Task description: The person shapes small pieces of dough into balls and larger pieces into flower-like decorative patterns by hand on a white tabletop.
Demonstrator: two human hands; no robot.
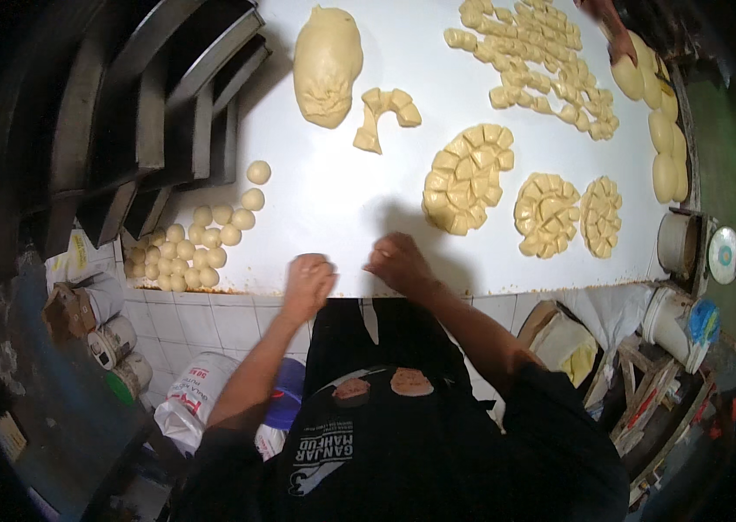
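Observation:
At the front edge of the white table (324, 204), my left hand (309, 284) rests with its fingers curled down. My right hand (398, 263) is curled in the same way a short gap to the right. Whatever lies under either palm is hidden. To the left of my hands sits a cluster of round dough balls (185, 250). Ahead lie a large smooth lump of dough (327, 65) and a curved strip of cut dough (385, 111). On the right are three rounds of dough cut into pieces, the nearest being a large oval one (468, 178).
Dark metal pans (150, 113) are stacked at the left. Rows of small dough pieces (542, 61) cover the far right, beside another person's hand (620, 45). Smooth dough loaves (664, 148) line the right edge. Buckets (671, 326) and a white sack (198, 387) stand below the table.

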